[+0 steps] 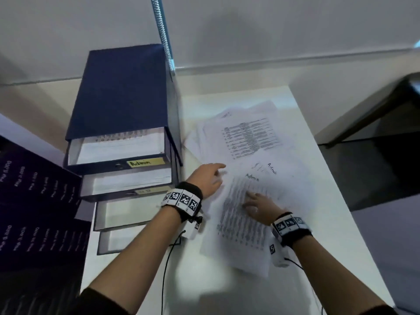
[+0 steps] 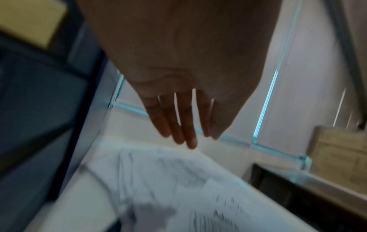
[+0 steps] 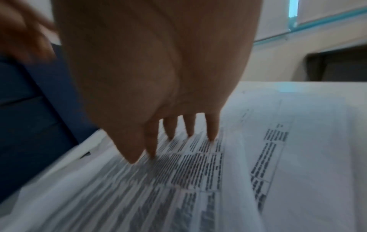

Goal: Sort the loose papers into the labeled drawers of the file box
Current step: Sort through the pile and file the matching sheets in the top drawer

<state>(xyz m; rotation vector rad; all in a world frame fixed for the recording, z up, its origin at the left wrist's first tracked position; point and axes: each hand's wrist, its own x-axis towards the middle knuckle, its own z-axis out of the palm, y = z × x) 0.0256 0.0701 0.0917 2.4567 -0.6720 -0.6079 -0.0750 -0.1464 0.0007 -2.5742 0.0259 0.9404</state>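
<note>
A white table [image 1: 306, 280] runs from near to far, seen from above. On its left side stands a dark blue file box [image 1: 122, 92] with four drawers pulled out in steps toward the viewer. The top drawer [image 1: 118, 153] holds printed sheets and carries a yellow label [image 1: 145, 162] reading "Admin". The second drawer [image 1: 127, 184] also holds paper, and its label is too blurred to read. The two lower drawers [image 1: 120, 214] show pale interiors. To the right of the box, loose papers [image 1: 247, 137] lie spread across the table in overlapping sheets, several printed with dense columns of text; two near the middle have "Admin" handwritten at the top. The right hand [image 1: 258, 206] rests on the nearest printed sheet [image 1: 241, 226], fingers straight and slightly spread, fingertips [image 3: 212, 135] touching the page. The left hand [image 1: 208, 179] is just beside the file box, over the left edge of the papers, fingers extended and close together, holding nothing. Both wrists wear black bands with square black-and-white markers.
</note>
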